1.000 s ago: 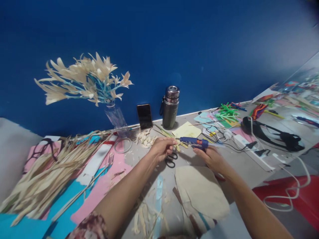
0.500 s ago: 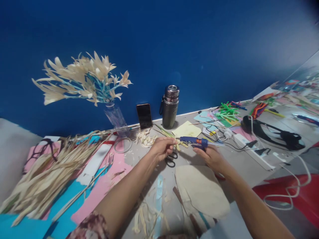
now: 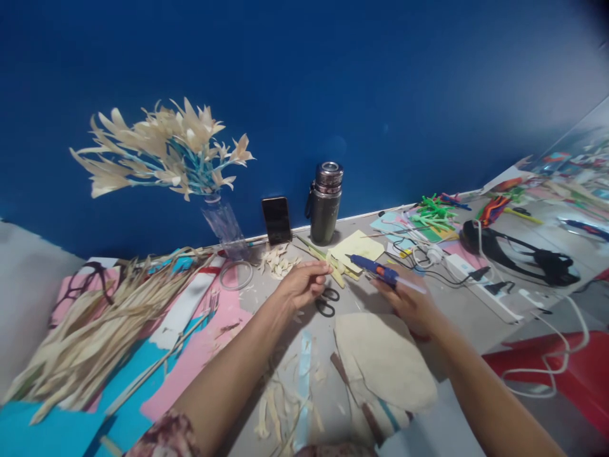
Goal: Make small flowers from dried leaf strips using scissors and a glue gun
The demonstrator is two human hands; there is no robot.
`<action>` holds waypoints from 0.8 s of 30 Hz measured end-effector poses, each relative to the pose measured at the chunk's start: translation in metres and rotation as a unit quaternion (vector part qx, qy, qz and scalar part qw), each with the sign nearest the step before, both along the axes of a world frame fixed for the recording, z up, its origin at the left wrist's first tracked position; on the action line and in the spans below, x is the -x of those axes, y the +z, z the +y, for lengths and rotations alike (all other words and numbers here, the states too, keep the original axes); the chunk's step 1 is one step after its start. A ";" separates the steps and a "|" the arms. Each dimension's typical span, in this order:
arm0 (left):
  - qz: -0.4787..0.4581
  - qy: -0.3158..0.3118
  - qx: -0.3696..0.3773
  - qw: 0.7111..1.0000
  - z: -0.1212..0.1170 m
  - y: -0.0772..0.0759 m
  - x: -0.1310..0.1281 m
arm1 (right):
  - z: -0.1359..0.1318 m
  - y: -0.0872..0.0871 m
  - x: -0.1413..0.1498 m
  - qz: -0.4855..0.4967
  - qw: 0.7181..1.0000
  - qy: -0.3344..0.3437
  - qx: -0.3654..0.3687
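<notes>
Around the handle of a blue glue gun (image 3: 375, 268) my right hand (image 3: 409, 306) is closed, the nozzle pointing left. A glue stick juts from the gun's back end. My left hand (image 3: 304, 284) pinches a small pale husk piece (image 3: 329, 269) between thumb and fingers, a short way left of the nozzle. Yellow-green husk strips (image 3: 340, 276) lie just behind the fingertips. Below the left hand are the black handles of scissors (image 3: 326, 303); their blades are hidden. A heap of cut pale petals (image 3: 278, 260) sits to the left.
A clear bottle (image 3: 228, 231) holds pale husk flowers at the back left. A phone (image 3: 276, 220) and a steel flask (image 3: 326, 206) stand by the blue wall. Long dried husks (image 3: 95, 343) cover the left. Cables and a power strip (image 3: 483, 289) lie right; a beige pad (image 3: 390, 362) lies in front.
The glue gun has drawn back to the right and tilted, its nozzle now apart from the husk piece. My left hand has shifted slightly left, still pinching.
</notes>
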State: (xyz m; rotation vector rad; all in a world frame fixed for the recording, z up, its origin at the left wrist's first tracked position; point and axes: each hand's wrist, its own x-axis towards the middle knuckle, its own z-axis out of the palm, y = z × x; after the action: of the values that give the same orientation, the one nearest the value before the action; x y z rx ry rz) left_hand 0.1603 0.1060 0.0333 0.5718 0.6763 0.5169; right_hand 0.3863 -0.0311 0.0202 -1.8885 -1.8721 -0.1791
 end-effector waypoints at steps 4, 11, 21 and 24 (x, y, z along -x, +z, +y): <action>-0.004 0.035 -0.014 0.999 0.000 0.007 0.025 | 0.015 -0.003 -0.012 -0.048 0.986 -0.130 0.089; -0.006 0.100 -0.028 0.995 -0.012 0.014 0.080 | 0.036 -0.025 -0.033 -0.115 0.969 -0.127 0.177; -0.042 0.140 -0.025 0.989 -0.039 -0.001 0.125 | 0.028 -0.003 -0.013 -0.191 0.953 -0.114 0.206; -0.068 0.136 -0.033 0.988 -0.043 -0.013 0.127 | 0.026 0.012 0.014 -0.133 0.974 -0.106 0.151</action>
State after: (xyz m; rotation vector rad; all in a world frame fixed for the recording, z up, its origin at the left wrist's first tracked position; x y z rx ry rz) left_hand 0.0333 0.0628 0.0205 0.5023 0.6119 0.8291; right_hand 0.3726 -0.0053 0.0323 -2.3754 -1.9546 -0.2385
